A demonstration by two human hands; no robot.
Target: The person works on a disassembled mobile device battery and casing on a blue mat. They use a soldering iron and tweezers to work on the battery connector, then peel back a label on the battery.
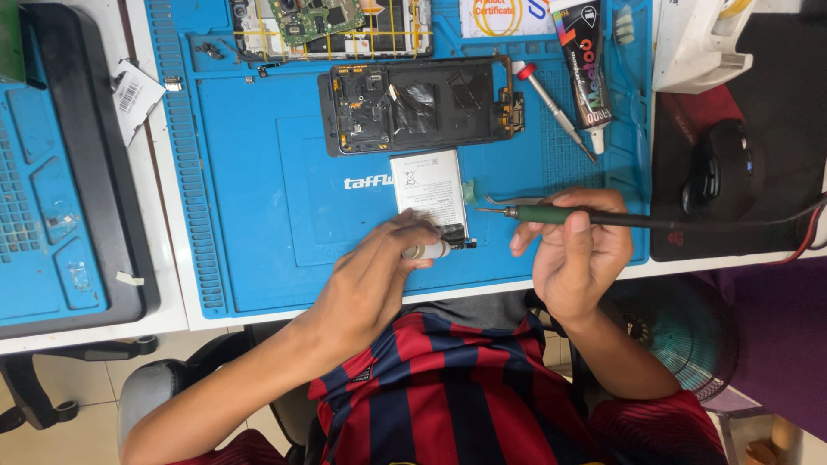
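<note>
On the blue work mat (258, 215), close to its near edge, a white phone battery (428, 191) lies flat with its dark connector end toward the person. The left hand (379, 267) rests just below that end, its fingers (412, 231) curled down and pinching a small pale cylinder (428, 251) that lies against the battery's near edge; the grip looks meant to pin the battery steady while the tip comes in. Right of the battery, the right hand (577, 250) holds a soldering iron (551, 214) by its green grip, fingers wrapped and pressed around the handle like a pen, the metal tip pointing left and stopping just short of the battery's right side. A pair of tweezers (508, 201) lies just above the iron's tip. The iron's black cord runs right, off the mat and past a black mouse (719, 168).

Beyond the battery, farther from the person, an opened phone frame (422, 103) lies face down, with a red-capped screwdriver (556, 108) and a black glue tube (581, 65) to its right. Left of the battery the mat is bare as far as its ribbed border, so the left forearm has room to swing. The mat's near edge runs close to the edge of the table (164, 258), right under both wrists, leaving little space on that side.
</note>
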